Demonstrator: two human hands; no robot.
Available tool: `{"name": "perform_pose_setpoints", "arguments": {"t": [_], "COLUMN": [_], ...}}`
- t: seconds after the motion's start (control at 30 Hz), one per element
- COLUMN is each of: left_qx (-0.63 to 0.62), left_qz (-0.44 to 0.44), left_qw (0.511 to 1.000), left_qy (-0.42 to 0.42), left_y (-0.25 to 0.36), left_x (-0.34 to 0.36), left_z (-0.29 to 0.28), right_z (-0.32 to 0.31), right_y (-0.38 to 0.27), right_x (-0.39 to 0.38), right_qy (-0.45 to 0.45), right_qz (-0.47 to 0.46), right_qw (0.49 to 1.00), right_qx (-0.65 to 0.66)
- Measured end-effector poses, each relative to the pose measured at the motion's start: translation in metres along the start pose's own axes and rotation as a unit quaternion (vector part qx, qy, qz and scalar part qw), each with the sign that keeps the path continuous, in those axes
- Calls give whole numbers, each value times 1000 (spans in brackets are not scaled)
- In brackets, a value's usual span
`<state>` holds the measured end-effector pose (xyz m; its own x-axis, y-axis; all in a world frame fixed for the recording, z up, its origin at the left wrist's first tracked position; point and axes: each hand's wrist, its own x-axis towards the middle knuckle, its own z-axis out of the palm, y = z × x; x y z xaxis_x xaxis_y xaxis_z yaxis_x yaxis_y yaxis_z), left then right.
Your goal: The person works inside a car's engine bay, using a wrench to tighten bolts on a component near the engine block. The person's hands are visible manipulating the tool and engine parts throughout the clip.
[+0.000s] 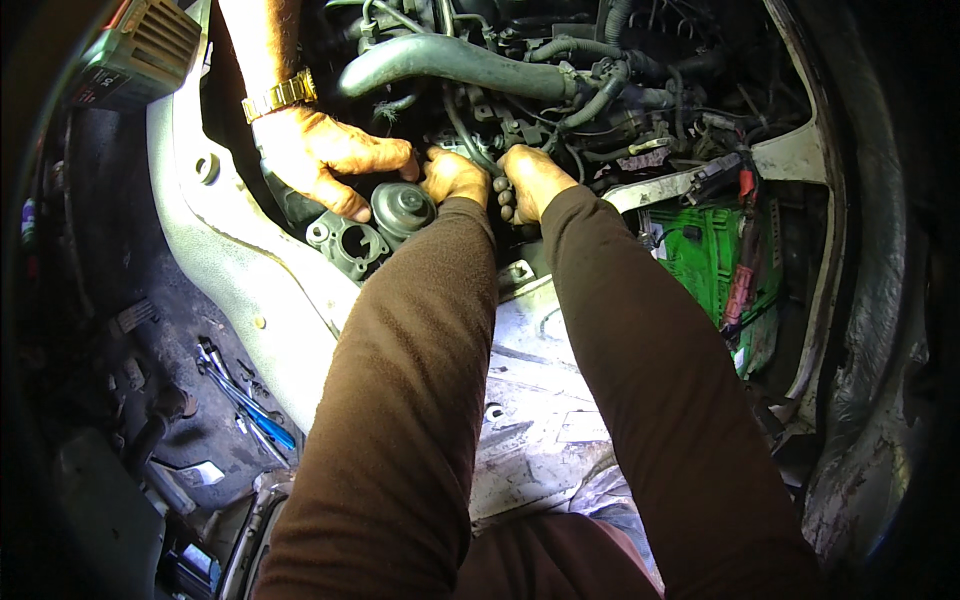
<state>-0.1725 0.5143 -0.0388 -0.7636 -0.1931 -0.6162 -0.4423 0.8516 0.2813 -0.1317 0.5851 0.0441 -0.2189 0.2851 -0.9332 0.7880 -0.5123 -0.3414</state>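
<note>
Both my arms, in brown sleeves, reach deep into an engine bay. My left hand [457,178] is closed low beside a thin dark hose [468,130], its fingertips hidden among the parts. Just right of that hose, my right hand [533,178] is curled, with its fingers out of sight; a dark bead bracelet [505,198] circles the wrist. What either hand grips is hidden. Left of my left hand sits a round dark cap-like part [403,207], next to a grey metal flange [350,245] with a hole. Another person's hand [330,155], with a gold watch, spreads its fingers over these parts.
A thick grey pipe [450,62] crosses above my hands. To the right lies a green battery-like box [705,260] with a red-wrapped cable [742,285]. Pale body metal [545,350] lies beneath my forearms. Tools [240,395] rest at lower left; a boxy lamp-like unit [140,55] stands upper left.
</note>
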Motion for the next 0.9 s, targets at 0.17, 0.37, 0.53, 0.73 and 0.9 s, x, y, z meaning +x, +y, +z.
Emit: {"name": "perform_pose_setpoints", "arguments": {"t": [0.17,0.37,0.53,0.73,0.9], "left_qx": [5,14,-7,5,-24], "left_qz": [0,14,5,-12,-11], "left_qw": [1000,1000,1000,1000,1000], "left_qy": [14,-3,-4,11,5], "left_y": [1,2,0,3,-2], "left_x": [-2,-9,-5,4,8], "left_z": [1,-9,-8,7,3], "right_z": [-6,5,8,2,7], "right_y": [-10,-5,5,6,4], "right_x": [-6,-3,-9,32,9], "right_qy": [-80,111,82,9,36], "right_qz": [24,-22,-41,-86,-77], "right_qw": [963,985,969,803,841], "right_qx": [255,133,-232,-590,-534]}}
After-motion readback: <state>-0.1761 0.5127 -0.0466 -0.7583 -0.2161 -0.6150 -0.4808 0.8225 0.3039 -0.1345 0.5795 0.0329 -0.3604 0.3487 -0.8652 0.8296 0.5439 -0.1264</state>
